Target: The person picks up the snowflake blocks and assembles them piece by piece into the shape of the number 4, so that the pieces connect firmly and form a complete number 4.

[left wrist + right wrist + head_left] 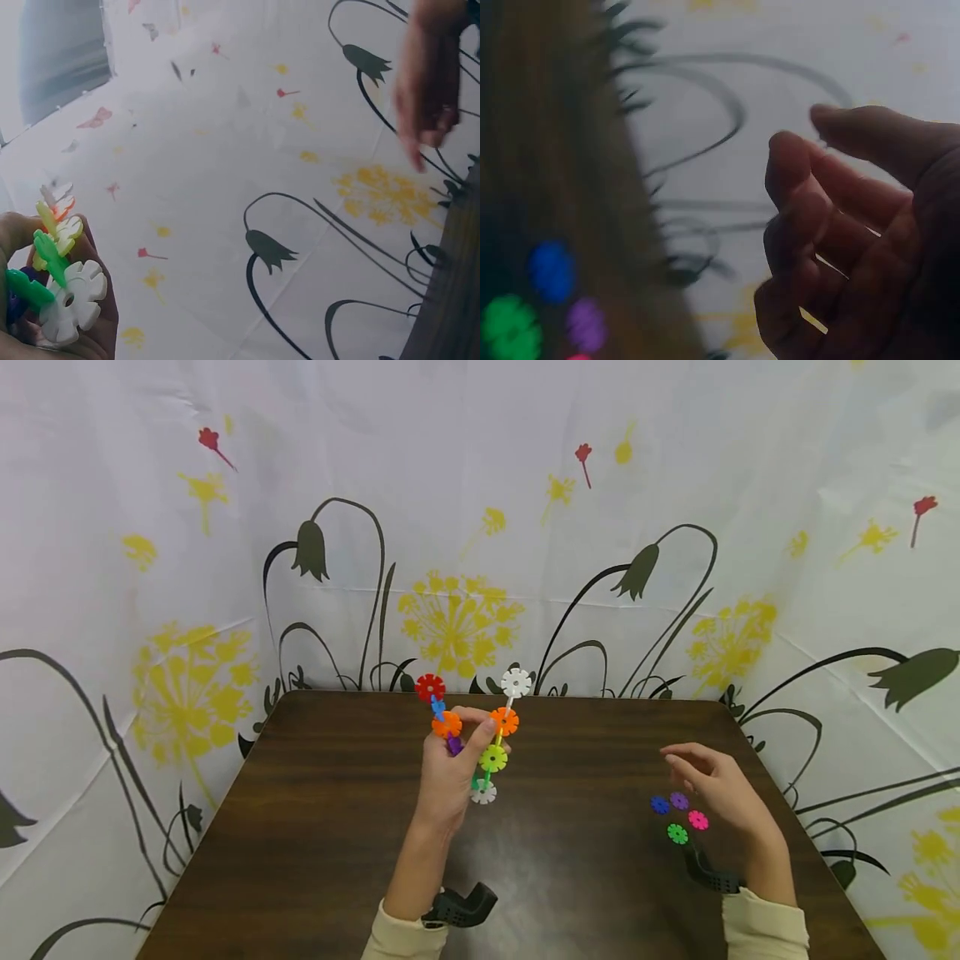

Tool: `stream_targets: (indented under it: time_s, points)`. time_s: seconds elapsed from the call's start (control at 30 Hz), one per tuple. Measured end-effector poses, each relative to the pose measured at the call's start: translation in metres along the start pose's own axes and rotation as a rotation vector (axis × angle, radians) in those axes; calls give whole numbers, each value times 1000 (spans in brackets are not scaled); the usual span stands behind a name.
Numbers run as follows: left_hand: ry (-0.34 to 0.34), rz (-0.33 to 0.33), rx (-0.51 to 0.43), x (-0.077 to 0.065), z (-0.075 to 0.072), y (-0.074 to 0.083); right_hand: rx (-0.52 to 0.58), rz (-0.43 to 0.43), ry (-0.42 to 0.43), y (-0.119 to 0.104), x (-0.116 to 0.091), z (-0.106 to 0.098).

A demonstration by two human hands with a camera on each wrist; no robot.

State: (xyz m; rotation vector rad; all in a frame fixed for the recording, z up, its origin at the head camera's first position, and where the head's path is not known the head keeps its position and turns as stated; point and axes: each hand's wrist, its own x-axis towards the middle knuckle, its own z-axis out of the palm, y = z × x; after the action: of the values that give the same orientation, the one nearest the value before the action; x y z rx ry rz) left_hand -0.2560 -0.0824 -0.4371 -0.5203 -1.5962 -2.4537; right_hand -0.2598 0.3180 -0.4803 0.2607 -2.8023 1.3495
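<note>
My left hand (448, 777) holds a chain of notched plastic discs above the middle of the table. Red (430, 687), blue and orange discs show on the chain's left side. Up its right side run a white disc (516, 682), an orange one and a yellow-green disc (493, 758). A white disc (73, 303) sits at the chain's low end in the left wrist view, beside green ones; fingers hide part of the chain. My right hand (722, 785) hovers over the table's right side, fingers loosely bent with nothing between them. Below it lie loose blue (659, 805), purple (678, 801), pink (698, 820) and green (677, 834) discs.
The dark brown wooden table (330, 827) reaches back to a white cloth (480, 460) printed with flowers, which also hangs at both sides. A black wrist camera (461, 906) is strapped on the left wrist, another (712, 872) on the right.
</note>
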Motion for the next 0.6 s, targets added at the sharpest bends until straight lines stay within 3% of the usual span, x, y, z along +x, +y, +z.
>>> stream_targets:
  time_s: [0.13, 0.27, 0.4, 0.6]
  points:
    - [12, -10, -4, -1, 7, -2, -82, 139, -70, 47, -6, 11]
    - [8, -8, 6, -1, 10, -1, -174, 240, -77, 74, -1, 27]
    - [-15, 6, 27, -3, 14, -3, -224, 285, -69, 88, 4, 39]
    - [-35, -9, 72, -6, 20, -2, -157, 294, -73, 92, 9, 47]
